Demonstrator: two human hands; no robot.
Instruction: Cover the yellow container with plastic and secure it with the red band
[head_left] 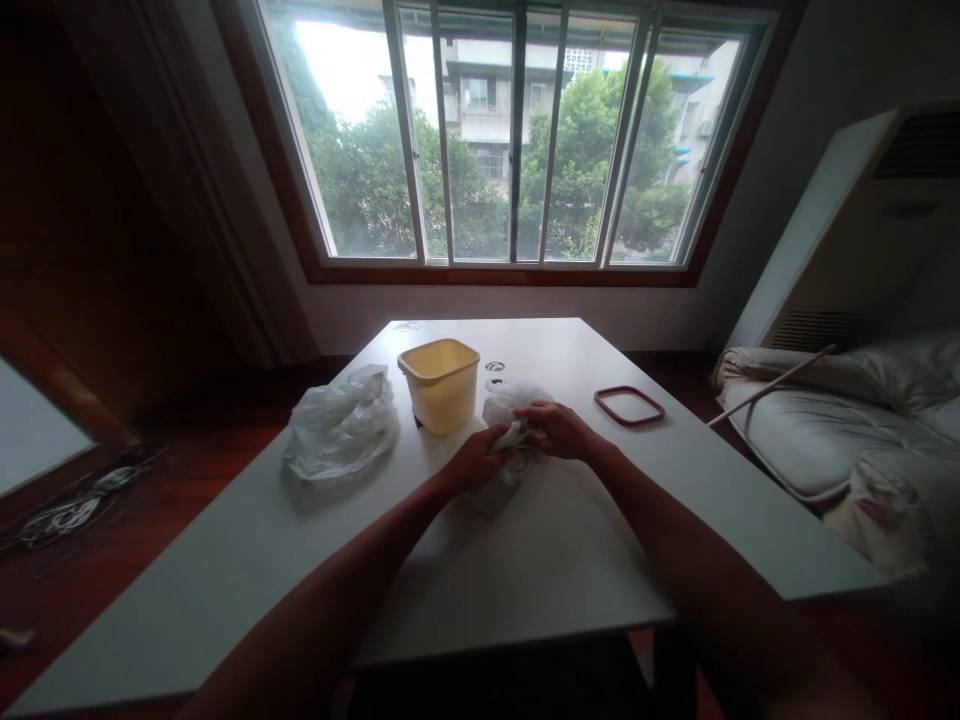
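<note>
Both hands meet over the middle of the white table, gripping a thin whitish plastic bag point(517, 400). My left hand point(477, 458) pinches its gathered part from the left. From the right, my right hand point(556, 430) has its fingers closed on the same bunched plastic. Part of the bag spreads out behind and below the fingers. Just left of the hands stands an upright yellow plastic bin point(444, 392), open at the top. A reddish-brown rounded square frame point(629, 405) lies flat to the right of my right hand.
A second crumpled white plastic bag point(341, 425) rests on the table point(525, 580) at the left. Small dark-marked round spots point(494, 367) show behind the hands. A pale sofa point(810, 420) with a stick point(772, 386) stands at the right. Cables point(75, 515) lie on the floor at left.
</note>
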